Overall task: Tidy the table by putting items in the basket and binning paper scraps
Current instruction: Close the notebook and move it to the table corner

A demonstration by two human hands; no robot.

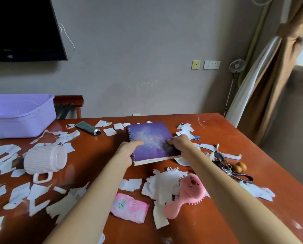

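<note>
Task judged barely begun: nothing is seen yet inside the basket as far as its interior shows, and no bin is in view. Nearest, one pink tissue packet (129, 207) is noted lying flat on the wooden table (98, 155), with one pink hairbrush (184, 194) just to its right, resting partly on torn paper. White paper scraps (40, 196) are strewn over nearly the whole tabletop, thickest at the left; too many and too overlapped to be counted, several dozen at a guess. Farther in, one white ribbed mug (45, 159) is found tipped on its side at the left, handle toward the viewer. At the right, one bunch of keys (229, 168) on a braided strap is recorded, with two small brown rounded pieces (241, 167) touching or just beside it. At mid-table one purple spiral notebook (152, 140) is held by both hands: the left hand (129, 150) is wrapped round the spiral-side near corner, thumb laid on the cover, and the right hand (179, 142) is clamped on the right edge, fingers curled onto the cover. Whether the notebook is lifted clear of the table cannot be told. Beyond it, one dark tube (88, 128) with a black cap is seen lying among scraps. Farthest, one lilac plastic basket (20, 115) is set at the far left corner, well apart from the notebook. Left to be done, by this reckoning: six items to be basketed, all scraps to be binned.
</note>
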